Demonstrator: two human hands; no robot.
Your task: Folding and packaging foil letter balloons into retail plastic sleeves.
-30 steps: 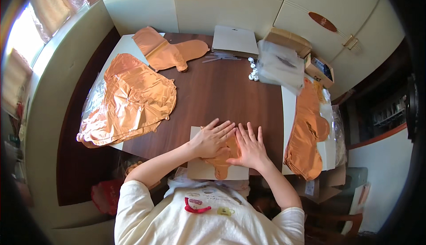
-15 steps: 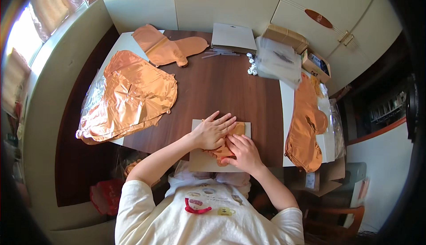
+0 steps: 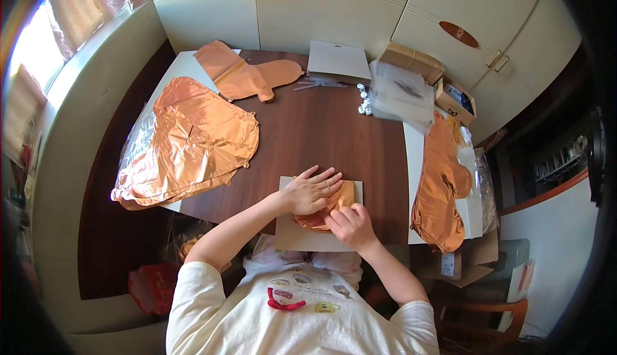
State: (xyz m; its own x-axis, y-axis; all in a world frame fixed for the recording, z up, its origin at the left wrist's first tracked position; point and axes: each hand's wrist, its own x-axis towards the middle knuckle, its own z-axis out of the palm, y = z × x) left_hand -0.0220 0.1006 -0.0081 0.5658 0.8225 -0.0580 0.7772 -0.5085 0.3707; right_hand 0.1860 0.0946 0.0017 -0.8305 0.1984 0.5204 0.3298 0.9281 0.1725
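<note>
A folded copper-coloured foil balloon lies on a white card at the table's front edge. Spread flat over its upper left part, my left hand presses it down with the fingers extended. My right hand is closed, its fingers curled at the balloon's right side and pinching the foil there. Part of the foil is hidden under both hands. The card's front edge sticks out past the table over my lap.
Flat foil balloons are piled at left, with another foil balloon behind them and more at right. At the back are a stack of white cards, small white rolls, clear plastic bags and a small box.
My right hand has gone from lying flat on the foil to curled fingers gripping it, and sits slightly farther right. My left hand stays flat in place.
</note>
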